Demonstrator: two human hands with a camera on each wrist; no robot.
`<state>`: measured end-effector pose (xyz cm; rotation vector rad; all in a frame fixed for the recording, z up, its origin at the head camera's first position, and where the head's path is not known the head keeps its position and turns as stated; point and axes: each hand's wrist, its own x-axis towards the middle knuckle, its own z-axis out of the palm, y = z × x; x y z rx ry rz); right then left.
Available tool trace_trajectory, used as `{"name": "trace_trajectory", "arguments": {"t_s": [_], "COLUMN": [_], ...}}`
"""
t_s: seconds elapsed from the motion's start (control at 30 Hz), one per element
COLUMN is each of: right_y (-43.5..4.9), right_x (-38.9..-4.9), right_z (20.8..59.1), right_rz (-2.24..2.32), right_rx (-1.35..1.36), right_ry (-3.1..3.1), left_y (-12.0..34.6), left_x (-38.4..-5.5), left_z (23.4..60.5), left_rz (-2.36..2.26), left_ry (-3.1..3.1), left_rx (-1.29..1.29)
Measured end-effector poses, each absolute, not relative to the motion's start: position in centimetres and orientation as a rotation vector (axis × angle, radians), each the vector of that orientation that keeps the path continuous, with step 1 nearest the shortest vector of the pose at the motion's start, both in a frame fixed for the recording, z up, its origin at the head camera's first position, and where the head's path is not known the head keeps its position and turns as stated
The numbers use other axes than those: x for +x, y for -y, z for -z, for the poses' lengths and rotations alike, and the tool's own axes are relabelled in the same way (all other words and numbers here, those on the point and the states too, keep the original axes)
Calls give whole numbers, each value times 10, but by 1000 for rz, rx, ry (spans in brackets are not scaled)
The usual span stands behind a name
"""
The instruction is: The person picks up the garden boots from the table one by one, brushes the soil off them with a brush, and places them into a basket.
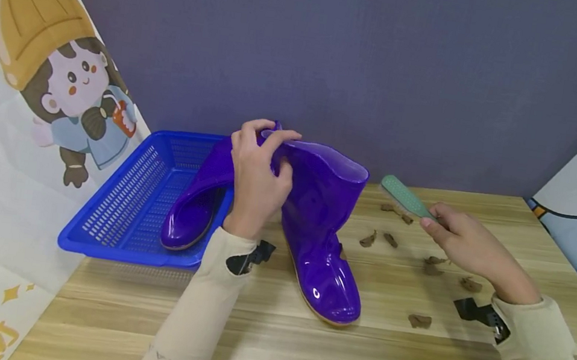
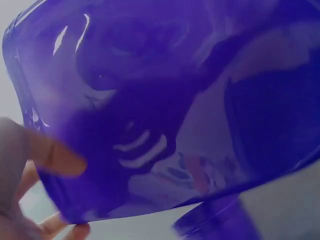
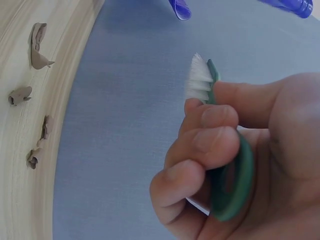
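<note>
A glossy purple rain boot [image 1: 321, 233] stands on the table, sole down, toe toward the front. My left hand [image 1: 262, 170] grips the left side of its top rim, thumb on the near side. The left wrist view shows the thumb and fingertips at the edge of the boot shaft [image 2: 150, 115]. In my right hand [image 1: 468, 243] is a green-handled brush [image 1: 405, 196], held apart from the boot. Its white bristles [image 3: 198, 80] stick out past the fingers in the right wrist view. A second purple boot [image 1: 193, 216] leans in the blue basket, its upper shaft partly hidden behind my left hand.
The blue perforated plastic basket [image 1: 78, 240] stands at the left of the wooden table [image 1: 255, 346]. Several crumpled brown scraps [image 1: 419, 321] lie scattered on the right side and near the front. A grey-blue panel [image 1: 337, 59] rises behind the table; printed cloths flank it.
</note>
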<state>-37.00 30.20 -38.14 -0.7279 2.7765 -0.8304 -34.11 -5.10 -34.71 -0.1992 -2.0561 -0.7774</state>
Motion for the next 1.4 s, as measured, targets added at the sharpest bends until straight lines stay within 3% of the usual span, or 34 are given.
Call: {"name": "trace_trajectory", "arguments": {"t_s": [0.3, 0.57, 0.9, 1.07, 1.4], "right_y": [-303, -303, -302, -300, -299], "right_x": [-370, -370, -370, -371, -369], "right_z": [382, 384, 383, 380, 382], "right_rz": [832, 818, 816, 810, 826], "right_rx": [-724, -723, -723, -722, -714], "right_ry": [-2780, -2789, -2788, -2797, -2771], "left_y": [35, -2, -6, 5, 12], "left_x": [-321, -304, -316, -318, -328], "left_z": [338, 344, 353, 345, 350], "left_rz": [589, 496, 1060, 1076, 1492], "left_ry": [2273, 2521, 2319, 2499, 2454], "left_rx": [-405, -144, -103, -15, -136]}}
